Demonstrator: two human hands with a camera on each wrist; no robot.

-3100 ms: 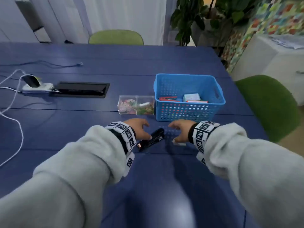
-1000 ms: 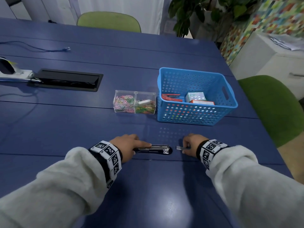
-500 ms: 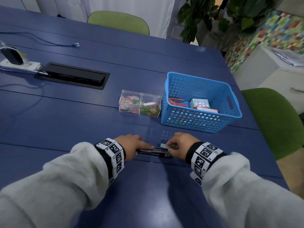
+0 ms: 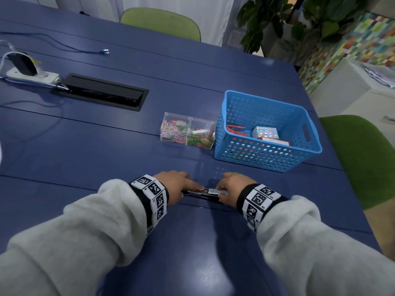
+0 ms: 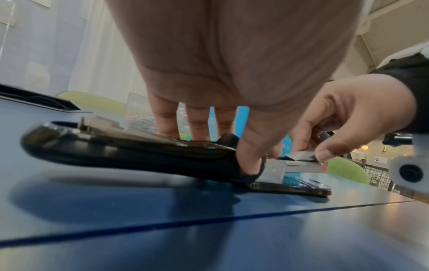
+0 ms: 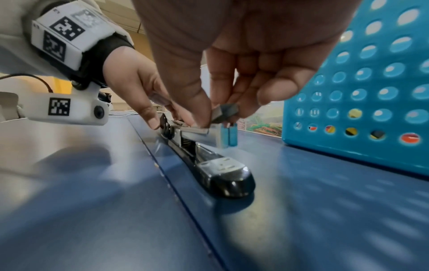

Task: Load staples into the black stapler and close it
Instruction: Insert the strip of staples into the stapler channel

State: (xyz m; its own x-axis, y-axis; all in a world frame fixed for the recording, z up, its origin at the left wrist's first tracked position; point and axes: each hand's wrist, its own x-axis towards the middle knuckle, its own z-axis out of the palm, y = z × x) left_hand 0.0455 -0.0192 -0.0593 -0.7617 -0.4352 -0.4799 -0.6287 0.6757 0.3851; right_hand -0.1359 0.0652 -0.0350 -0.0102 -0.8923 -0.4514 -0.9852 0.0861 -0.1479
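Midway: black stapler [image 5: 130,152] lying opened flat on the surface [image 4: 192,242], left hand [image 4: 177,185] steadying it; right hand [image 4: 229,186] pinching staples [image 6: 224,112], lowering onto the channel. Closing remaining.

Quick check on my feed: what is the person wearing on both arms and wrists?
Both arms are in fuzzy light grey sleeves. Each wrist has a black band carrying white square tiles printed with black fiducial markers. A white marker-tagged camera mount with a round lens hangs under the left wrist, with a thin black cable.

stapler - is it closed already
No, the black stapler lies opened flat on the table while the right hand pinches a staple strip over its channel.
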